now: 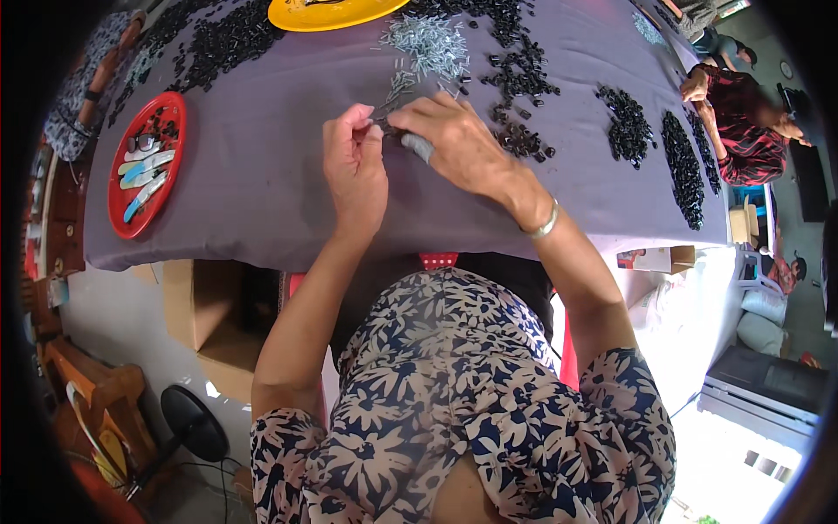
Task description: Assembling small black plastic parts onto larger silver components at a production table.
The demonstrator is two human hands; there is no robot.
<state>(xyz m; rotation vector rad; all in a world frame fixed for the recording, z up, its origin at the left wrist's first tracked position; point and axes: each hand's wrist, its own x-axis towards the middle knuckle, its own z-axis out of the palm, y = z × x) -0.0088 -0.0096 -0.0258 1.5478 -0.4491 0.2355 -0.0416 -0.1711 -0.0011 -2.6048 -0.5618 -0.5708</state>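
My left hand (pixel 356 170) is raised over the table's near part, thumb and forefinger pinched together. Its fingertips meet those of my right hand (pixel 458 144), which reaches in with its fingers bent and pressed together. Between the fingertips shows a bit of a small dark piece (pixel 384 127), mostly hidden and too small to name. A grey wrap (pixel 419 147) covers one finger of my right hand. Just beyond the hands lies a pile of short grey-blue rods (pixel 426 48). Small shiny black pieces (pixel 521 79) are scattered to the right of it.
A grey-purple cloth (pixel 262 175) covers the table. At left, a red tray (pixel 116 205) holds blue-and-white tools; a yellow plate (pixel 336 16) stands at the far side. More black pieces (pixel 683 170) lie at right. A person in a red-and-black shirt (pixel 742 122) sits at the right edge.
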